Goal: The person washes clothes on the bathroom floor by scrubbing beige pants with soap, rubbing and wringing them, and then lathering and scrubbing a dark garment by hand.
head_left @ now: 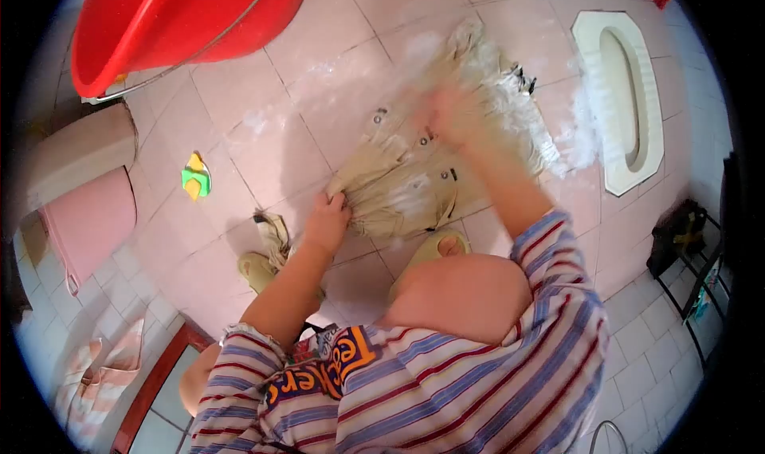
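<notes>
A wet khaki garment [396, 179] with dark snaps or eyelets lies spread on the pink tiled floor, white suds over its right side. My left hand [328, 219] is closed on its lower left edge, the cloth bunched into folds there. Over the middle of the garment is my right hand [448, 117], smeared by motion. Its fingers cannot be made out, nor whether anything is in them. A strip of the same coloured cloth [275, 235] lies by my left slipper [256, 271].
A large red bucket [191, 23] with a wire handle stands at upper left. Below it are a pink bin [92, 215] and a small green and yellow object [195, 181]. A white squat toilet [617, 103] lies right, near a black rack [693, 271]. Suds streak the tiles.
</notes>
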